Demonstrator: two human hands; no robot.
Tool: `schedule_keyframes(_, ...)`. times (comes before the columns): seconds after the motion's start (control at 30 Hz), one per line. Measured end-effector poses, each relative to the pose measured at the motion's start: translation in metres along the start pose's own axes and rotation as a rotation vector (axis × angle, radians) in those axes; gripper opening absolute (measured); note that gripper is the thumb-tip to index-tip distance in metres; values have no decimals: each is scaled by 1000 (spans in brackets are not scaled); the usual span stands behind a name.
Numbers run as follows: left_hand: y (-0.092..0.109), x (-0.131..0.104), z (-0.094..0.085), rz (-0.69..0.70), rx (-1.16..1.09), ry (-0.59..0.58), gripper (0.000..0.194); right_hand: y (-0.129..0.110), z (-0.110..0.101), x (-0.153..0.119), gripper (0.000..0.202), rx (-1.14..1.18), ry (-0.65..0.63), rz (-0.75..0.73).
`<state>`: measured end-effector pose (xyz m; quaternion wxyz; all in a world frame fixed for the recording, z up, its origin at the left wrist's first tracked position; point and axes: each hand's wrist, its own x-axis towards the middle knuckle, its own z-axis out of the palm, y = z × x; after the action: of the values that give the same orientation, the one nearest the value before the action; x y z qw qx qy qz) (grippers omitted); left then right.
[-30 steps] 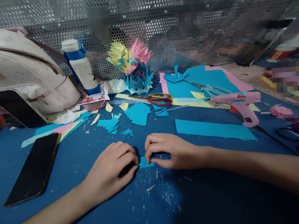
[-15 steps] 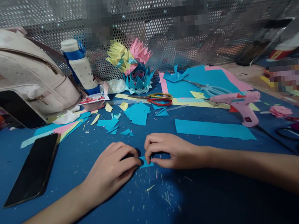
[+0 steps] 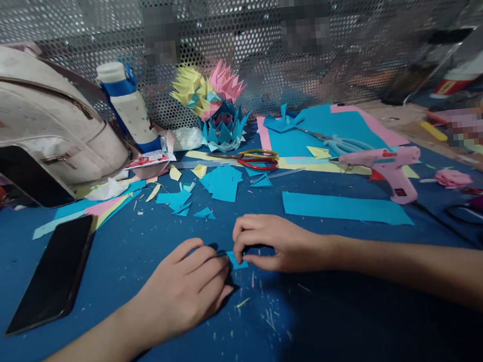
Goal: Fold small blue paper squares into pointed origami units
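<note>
A small piece of blue paper (image 3: 236, 260) lies low on the blue tabletop between my two hands. My right hand (image 3: 268, 243) grips its right part with thumb and fingertips curled together. My left hand (image 3: 191, 281) rests at the paper's left end, fingers closed and bent over it, thumb tucked lower. The fingers cover part of the paper, so its full shape is hidden. Just beyond are blue paper squares (image 3: 221, 183) and folded blue triangles (image 3: 205, 213). To the right lies a long blue paper strip (image 3: 345, 208).
A pink glue gun (image 3: 386, 165), red-and-yellow-handled scissors (image 3: 259, 161) and light-blue-handled pliers (image 3: 344, 145) lie farther back. Folded paper flowers (image 3: 224, 129) stand by the perforated metal panel (image 3: 228, 33). Leftward are a phone (image 3: 55, 276), a bottle (image 3: 129, 109) and a backpack (image 3: 24, 110).
My left hand has rolled over and shifted slightly, its thumb now lower and nearer me, its fingers over the paper's left end. My right hand stays in place on the paper.
</note>
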<state>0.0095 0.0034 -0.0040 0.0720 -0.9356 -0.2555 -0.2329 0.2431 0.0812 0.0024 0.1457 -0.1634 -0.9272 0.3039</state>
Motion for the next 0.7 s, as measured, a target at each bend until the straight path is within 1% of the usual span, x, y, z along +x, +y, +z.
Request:
schedule_keyframes(0.2, 2, 4, -6, -8, 59, -9, 24, 0, 0, 0, 15, -1, -4, 5)
schedule_keyframes(0.3, 9, 7, -10, -18, 130, -47, 30, 0, 0, 0, 15, -3, -11, 17)
schedule_keyframes(0.37, 16, 8, -11, -25, 225, -78, 34, 0, 0, 0, 16, -6, -14, 26)
schedule_keyframes(0.47, 24, 6, -9, -16, 329, -79, 36, -1, -1, 1, 15, -8, -13, 30)
schedule_keyframes(0.6, 29, 1, -7, -11, 330, -105, 35, -2, -1, 1, 15, 1, -6, 26)
schedule_keyframes(0.7, 31, 0, -6, -18, 329, -103, 34, -2, -1, 1, 14, 6, -14, 33)
